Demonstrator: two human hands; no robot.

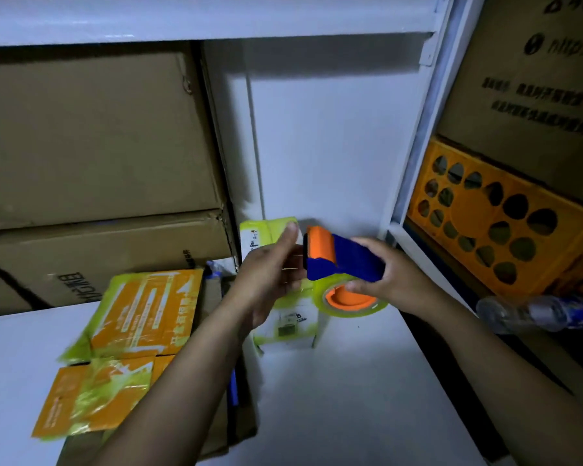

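Right hand (382, 275) grips the one blue-orange tape dispenser (342, 258). Left hand (270, 277) lies flat, fingers straight, against the one taped white box (293, 326). Dispenser sits over the box top, between both hands, on the white shelf (367, 398); nearby are two orange packets (142, 307), one orange crate (478, 210) and one plastic bottle (535, 312).

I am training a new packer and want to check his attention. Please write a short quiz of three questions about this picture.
1. True or false: the right hand grips the tape dispenser.
2. Multiple choice: what colour is the crate at the right? A green, B orange, C black.
3. Short answer: which hand is nearer to the orange packets?

Key: 1 true. 2 B. 3 the left hand.
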